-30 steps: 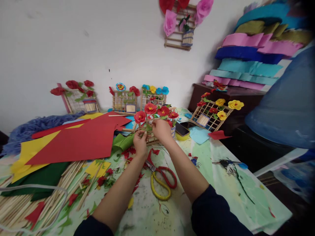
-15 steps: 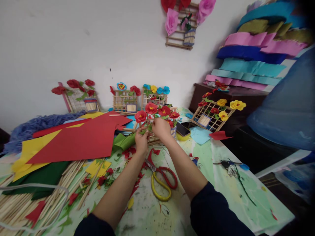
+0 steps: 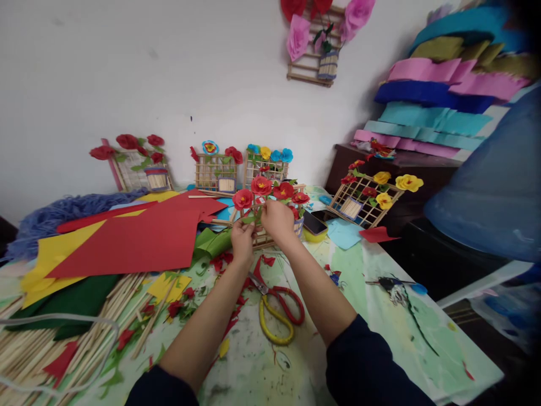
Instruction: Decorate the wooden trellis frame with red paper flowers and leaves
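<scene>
My left hand (image 3: 244,239) pinches a green paper leaf (image 3: 252,219) at the left side of a small wooden lattice (image 3: 262,241). Close beside it, my right hand (image 3: 279,221) is closed in front of the lattice; its fingertips are turned away and whatever they grip is hidden. Red paper flowers (image 3: 261,185) with yellow centres rise above both hands. Part of a small stick basket (image 3: 298,226) with a blue rim shows at the lattice's right side. Scissors (image 3: 276,310) with one red and one yellow handle lie between my forearms.
Red paper sheets (image 3: 131,242), rolled green paper (image 3: 213,243) and thin wooden sticks (image 3: 91,327) cover the left. Finished flower lattices (image 3: 366,197) stand behind and to the right. A phone (image 3: 315,222) lies right of my hands. Paper scraps (image 3: 177,307) litter the tabletop (image 3: 313,366).
The view has shifted very slightly. My hands keep nearly the same place and grip at the lattice.
</scene>
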Motion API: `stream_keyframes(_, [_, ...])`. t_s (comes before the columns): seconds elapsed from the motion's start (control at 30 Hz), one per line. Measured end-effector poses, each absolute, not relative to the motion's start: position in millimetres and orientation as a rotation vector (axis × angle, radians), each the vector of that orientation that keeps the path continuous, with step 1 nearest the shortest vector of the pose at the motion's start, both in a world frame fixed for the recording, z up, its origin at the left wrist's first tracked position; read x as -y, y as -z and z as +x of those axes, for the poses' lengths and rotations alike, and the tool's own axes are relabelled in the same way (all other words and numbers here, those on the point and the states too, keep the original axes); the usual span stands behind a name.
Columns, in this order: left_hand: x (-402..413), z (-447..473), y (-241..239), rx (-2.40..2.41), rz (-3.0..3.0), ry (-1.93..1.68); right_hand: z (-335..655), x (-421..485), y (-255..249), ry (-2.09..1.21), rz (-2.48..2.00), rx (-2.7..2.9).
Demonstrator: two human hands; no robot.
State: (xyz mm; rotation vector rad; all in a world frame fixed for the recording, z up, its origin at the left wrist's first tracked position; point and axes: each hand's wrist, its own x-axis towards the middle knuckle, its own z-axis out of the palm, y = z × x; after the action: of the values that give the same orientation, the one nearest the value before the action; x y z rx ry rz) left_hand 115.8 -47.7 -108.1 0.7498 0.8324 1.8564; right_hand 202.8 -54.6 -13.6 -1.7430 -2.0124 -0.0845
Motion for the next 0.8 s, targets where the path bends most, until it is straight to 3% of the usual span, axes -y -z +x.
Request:
stream_keyframes(0.4, [45.3,118.6,108.5,-0.863,0.750,-1.893,209.0,68.1,11.2,0.083,-1.787,1.996])
stream_keyframes(0.8, [49.1,118.1,105.7,-0.889,0.755,-1.883,242.0,169.1,43.2,0.056,-1.638,2.090])
